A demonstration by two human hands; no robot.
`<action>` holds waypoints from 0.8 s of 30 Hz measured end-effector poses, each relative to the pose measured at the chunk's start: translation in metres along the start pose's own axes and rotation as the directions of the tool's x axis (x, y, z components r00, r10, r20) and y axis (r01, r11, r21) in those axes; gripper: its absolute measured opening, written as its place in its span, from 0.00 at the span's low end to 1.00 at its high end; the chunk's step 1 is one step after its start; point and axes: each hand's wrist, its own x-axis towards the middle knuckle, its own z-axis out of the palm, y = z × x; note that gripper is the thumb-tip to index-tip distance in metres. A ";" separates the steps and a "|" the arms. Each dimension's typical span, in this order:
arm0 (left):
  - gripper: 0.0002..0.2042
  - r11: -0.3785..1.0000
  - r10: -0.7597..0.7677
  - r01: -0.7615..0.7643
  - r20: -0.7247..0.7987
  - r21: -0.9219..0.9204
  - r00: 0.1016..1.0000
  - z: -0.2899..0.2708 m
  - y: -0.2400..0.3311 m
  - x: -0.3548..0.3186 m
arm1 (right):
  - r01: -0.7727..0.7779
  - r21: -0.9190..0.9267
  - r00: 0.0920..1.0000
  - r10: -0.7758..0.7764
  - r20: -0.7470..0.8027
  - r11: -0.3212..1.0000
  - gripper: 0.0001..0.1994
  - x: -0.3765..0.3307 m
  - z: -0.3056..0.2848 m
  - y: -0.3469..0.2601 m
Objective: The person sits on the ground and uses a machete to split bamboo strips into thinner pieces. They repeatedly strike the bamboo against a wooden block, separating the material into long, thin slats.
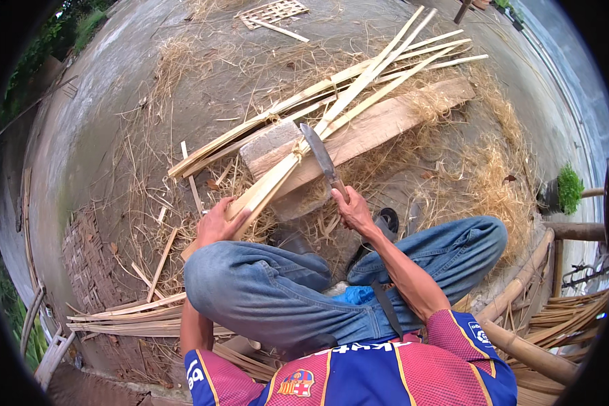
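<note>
My left hand (214, 222) is wrapped round the lower end of a bundle of pale split-bamboo strips (272, 181), just beyond my bent knee. The bundle slants up to the right, its far ends fanning apart, and a twisted tie (298, 150) circles it midway. In my right hand (353, 211) is the wooden handle of a large knife (322, 157); its dark blade points up and left, close to the tie. Whether the blade touches the strips I cannot tell. Beneath the bundle lie a thick wooden plank (392, 125) and a grey stone block (269, 150).
Another bundle of strips (216, 143) lies beyond the plank. Curly shavings (497, 172) cover the ground. More strips lie at lower left (128, 321) and lower right (568, 325), by a bamboo pole (528, 348). A woven piece (274, 12) sits far off; a potted plant (570, 188) stands right.
</note>
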 end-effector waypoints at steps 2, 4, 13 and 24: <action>0.40 0.975 0.028 -0.011 -0.073 0.222 0.997 0.005 0.010 -0.020 | 0.028 -0.022 1.000 -0.028 -0.011 0.999 0.25 0.010 -0.001 0.011; 0.46 0.941 -0.080 0.091 -0.047 0.325 0.996 0.007 0.011 -0.037 | 0.000 0.023 1.000 0.000 -0.003 1.000 0.26 0.019 -0.001 0.009; 0.27 0.999 0.004 -0.008 0.087 0.047 0.996 0.030 -0.027 -0.009 | 0.293 -0.227 0.953 -0.264 0.150 0.929 0.25 0.008 0.012 0.013; 0.25 0.993 0.041 -0.037 -0.033 0.113 0.999 0.042 -0.026 -0.003 | 0.158 -0.025 0.987 -0.159 -0.010 0.987 0.23 -0.022 0.044 -0.003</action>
